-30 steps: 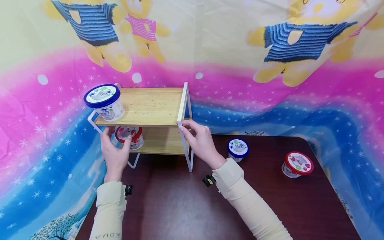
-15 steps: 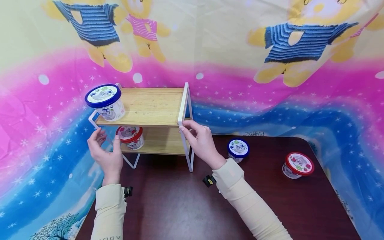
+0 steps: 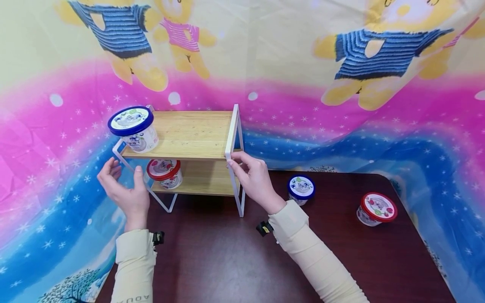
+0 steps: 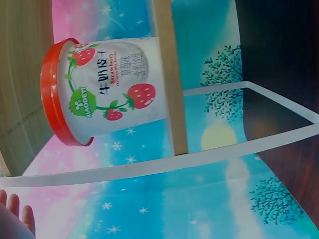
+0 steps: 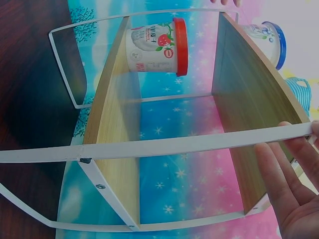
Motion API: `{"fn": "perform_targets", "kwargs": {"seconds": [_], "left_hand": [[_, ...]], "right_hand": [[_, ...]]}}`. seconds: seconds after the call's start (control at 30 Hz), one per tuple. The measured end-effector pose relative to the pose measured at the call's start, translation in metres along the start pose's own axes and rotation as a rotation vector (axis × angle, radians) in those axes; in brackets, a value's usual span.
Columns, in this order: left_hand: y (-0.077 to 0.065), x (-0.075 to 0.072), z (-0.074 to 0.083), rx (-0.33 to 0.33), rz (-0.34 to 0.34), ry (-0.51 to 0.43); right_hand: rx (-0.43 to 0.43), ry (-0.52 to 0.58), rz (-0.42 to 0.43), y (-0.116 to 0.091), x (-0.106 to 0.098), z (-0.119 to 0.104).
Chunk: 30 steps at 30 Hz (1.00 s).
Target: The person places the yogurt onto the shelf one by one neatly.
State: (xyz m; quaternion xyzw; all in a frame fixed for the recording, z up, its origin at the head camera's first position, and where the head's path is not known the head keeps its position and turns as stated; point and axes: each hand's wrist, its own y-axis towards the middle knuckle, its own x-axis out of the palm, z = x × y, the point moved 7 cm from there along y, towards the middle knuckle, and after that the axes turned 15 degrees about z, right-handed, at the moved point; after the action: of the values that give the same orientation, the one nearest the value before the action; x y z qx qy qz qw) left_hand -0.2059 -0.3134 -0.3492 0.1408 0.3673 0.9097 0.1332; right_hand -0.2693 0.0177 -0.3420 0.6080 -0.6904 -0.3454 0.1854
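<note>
And there it was, the strawberry-flavour tub (image 4: 114,87) with its red lid, upright at the left end of the lower wooden board (image 3: 204,186), just inside the side frame; above it the larger-looking blue-lidded tub (image 3: 141,141) stood near the front left corner of the upper wooden board (image 3: 193,132); steadying the rack looked like the step in hand, and a light, even pinch seemed the way to do it, for any tug sideways could have rocked both tubs at once; better, too, to keep the left fingers clear of that left frame and spare the lower tub a knock!

Now the hands; the right hand (image 3: 255,179) had thumb and fingers closed on the white metal frame (image 5: 174,145) of the near right side, level with the upper board, a fingertip hold rather than a full fist; the left hand (image 3: 126,195) was loosely open, thumb raised, fingers a little bent, nothing in it, just outside the left frame; whether its thumb touched the metal, one could not tell; and off to the right, on the counter (image 3: 227,261), another blue-lidded tub (image 3: 301,188) and a second red-lidded tub (image 3: 376,208) stood apart, untouched.
</note>
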Motion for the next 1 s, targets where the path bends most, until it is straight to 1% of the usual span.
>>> {"fn": "perform_targets", "kwargs": {"seconds": [0.1,0.17,0.23,0.33,0.6,0.67,0.77,0.9,1.0], "left_hand": [[0.004,0.003,-0.016,0.017,-0.036,0.048],[0.007,0.006,-0.023,0.011,-0.066,0.073],[0.01,0.009,-0.026,-0.014,-0.096,0.087],[0.013,0.014,-0.031,-0.071,-0.121,0.106],[0.023,0.024,-0.033,-0.152,-0.118,0.149],[0.026,0.027,-0.034,-0.184,-0.119,0.177],[0.031,0.031,-0.033,-0.215,-0.118,0.22],[0.035,0.034,-0.034,-0.231,-0.108,0.261],[0.037,0.035,-0.036,-0.23,-0.091,0.28]], "right_hand": [[0.006,0.005,-0.001,0.0,0.0,0.001],[0.009,0.008,-0.002,0.0,0.0,0.001],[0.011,0.01,-0.002,0.0,0.0,0.0],[0.011,0.013,-0.003,0.0,0.0,0.0],[0.015,0.02,-0.003,0.0,0.0,0.0],[0.015,0.024,-0.003,0.0,0.0,0.0],[0.015,0.029,-0.006,0.0,0.0,0.0],[0.015,0.027,-0.007,0.0,0.0,0.001],[0.011,0.025,-0.008,0.0,0.0,0.0]]}}
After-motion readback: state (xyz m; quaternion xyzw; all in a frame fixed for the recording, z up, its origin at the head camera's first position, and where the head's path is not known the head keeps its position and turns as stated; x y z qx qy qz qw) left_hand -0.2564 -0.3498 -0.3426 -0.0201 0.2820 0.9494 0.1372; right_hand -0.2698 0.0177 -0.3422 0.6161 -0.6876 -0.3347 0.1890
